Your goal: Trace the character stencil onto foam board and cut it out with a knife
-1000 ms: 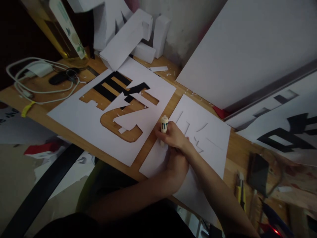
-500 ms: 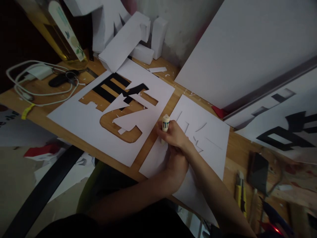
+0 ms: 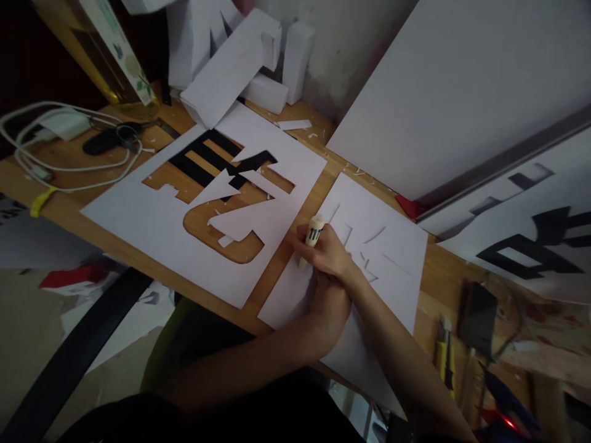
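In the head view my right hand [image 3: 327, 251] is closed around a thick cream multicolour pen [image 3: 314, 231] with coloured sliders near its top. The pen's lower end points down at a white sheet [image 3: 401, 243] that bears several thin strokes and corner marks. My left hand [image 3: 333, 314] rests on the same sheet, tucked under my right hand and wrist; its fingers are hidden. Left of the hands lies another white sheet [image 3: 138, 231] with character-shaped openings cut through it, and wood and black strips show in them.
White foam-like letter shapes [image 3: 231, 67] stand at the back beside a bottle of yellow liquid [image 3: 106, 55]. A white cable [image 3: 69, 166] and a black key fob [image 3: 104, 140] lie at left. On the right are a yellow utility knife [image 3: 444, 357], a dark phone-like slab [image 3: 480, 317] and a printed sheet [image 3: 561, 258].
The pen's top has tilted slightly to the right and my right hand has shifted a little with it. My left hand stays put. The view has moved slightly.
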Available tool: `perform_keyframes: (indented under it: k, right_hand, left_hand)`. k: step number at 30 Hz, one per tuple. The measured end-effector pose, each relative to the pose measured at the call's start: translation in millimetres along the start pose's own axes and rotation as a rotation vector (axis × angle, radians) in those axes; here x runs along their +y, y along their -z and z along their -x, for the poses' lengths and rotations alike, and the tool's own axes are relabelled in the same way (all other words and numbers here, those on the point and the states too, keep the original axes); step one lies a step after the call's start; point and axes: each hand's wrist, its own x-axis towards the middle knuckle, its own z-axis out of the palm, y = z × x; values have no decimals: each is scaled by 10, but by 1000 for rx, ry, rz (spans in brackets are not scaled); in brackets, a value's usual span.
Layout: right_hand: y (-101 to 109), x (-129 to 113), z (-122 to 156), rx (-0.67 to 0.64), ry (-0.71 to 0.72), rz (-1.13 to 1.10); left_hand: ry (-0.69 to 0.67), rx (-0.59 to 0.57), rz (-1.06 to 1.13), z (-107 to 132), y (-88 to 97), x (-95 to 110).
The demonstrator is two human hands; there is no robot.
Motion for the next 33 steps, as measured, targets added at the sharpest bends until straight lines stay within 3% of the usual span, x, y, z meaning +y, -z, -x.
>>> perform_keyframes:
  k: [12, 33]
  right_hand:
    - [46, -13, -5, 51, 20, 64]
    - [167, 112, -111, 185, -11, 107]
  left_hand:
    - [-142, -118, -235, -39, 210, 27]
    - [-145, -163, -415, -58, 336, 69]
